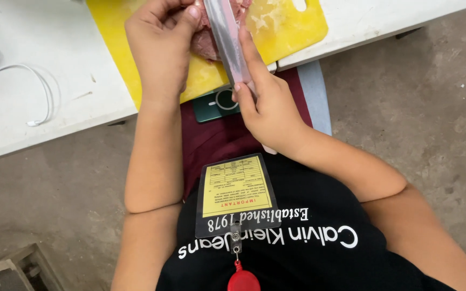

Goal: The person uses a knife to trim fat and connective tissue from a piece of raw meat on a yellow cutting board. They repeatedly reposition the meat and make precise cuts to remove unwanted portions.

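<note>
our right hand [268, 102] grips the knife [226, 37], forefinger along its blade. our left hand [160, 40] pins the raw meat [206, 40] just beside; we judge a cleaner cut comes with fingertips curled clear.

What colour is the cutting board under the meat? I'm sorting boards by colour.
Yellow. The cutting board shows in the head view, lying on the white table.

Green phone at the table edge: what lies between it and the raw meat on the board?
In the head view, yellow cutting board and the knife blade span from phone to meat.
</note>
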